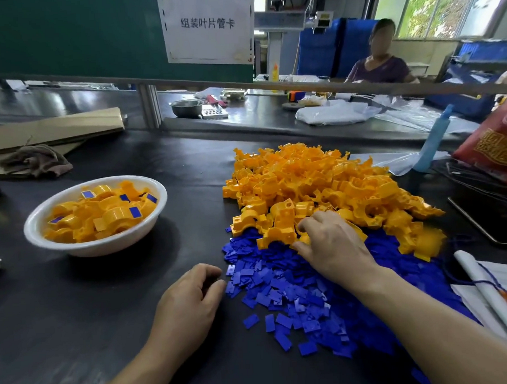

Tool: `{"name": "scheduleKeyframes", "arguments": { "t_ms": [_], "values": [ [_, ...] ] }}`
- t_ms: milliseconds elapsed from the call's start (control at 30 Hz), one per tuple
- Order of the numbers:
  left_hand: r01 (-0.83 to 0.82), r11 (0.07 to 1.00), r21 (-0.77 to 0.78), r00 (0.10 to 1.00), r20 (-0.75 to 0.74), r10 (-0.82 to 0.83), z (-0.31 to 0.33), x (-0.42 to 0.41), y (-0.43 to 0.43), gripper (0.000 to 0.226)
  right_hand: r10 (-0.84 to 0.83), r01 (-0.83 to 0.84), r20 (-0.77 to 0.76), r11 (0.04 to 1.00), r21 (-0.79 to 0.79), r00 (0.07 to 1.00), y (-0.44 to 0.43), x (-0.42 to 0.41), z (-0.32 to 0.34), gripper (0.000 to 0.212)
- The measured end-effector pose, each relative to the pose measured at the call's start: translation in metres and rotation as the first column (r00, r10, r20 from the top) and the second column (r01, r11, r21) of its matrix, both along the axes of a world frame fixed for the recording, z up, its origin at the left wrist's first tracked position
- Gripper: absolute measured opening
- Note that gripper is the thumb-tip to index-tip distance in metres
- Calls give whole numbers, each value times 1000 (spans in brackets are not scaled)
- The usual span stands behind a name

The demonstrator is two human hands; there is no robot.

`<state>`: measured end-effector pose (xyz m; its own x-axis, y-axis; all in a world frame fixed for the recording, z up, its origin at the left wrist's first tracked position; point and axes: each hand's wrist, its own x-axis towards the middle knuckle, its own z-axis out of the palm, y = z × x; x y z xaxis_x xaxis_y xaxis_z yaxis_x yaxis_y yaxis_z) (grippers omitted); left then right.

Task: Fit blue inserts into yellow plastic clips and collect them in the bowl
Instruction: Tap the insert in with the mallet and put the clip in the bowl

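Observation:
A big heap of yellow plastic clips point(319, 186) lies on the dark table, right of centre. In front of it spreads a pile of flat blue inserts point(297, 294). My right hand point(333, 243) reaches into the near edge of the yellow heap, its fingers curled round a yellow clip. My left hand point(190, 299) rests at the left edge of the blue pile with fingers curled; whether it pinches an insert is hidden. A white bowl point(103, 247) at the left holds several yellow clips with blue inserts fitted.
Folded cardboard point(55, 128) and a rag point(36, 160) lie at the back left. A red bag point(494, 143), plastic sheets and white paper point(500, 291) crowd the right side. Beyond a rail sit a metal bowl point(186, 107) and another person point(383, 55).

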<state>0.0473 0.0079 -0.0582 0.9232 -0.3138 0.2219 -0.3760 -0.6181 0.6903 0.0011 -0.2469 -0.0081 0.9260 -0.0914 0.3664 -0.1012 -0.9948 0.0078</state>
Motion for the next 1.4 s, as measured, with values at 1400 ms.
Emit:
{"name": "scheduleKeyframes", "arguments": {
  "t_ms": [1400],
  "values": [
    [27,653,-757,591,-515,-621,23,-97,9,35,96,-29,16,139,990,995,95,-132,-1,30]
  ]
}}
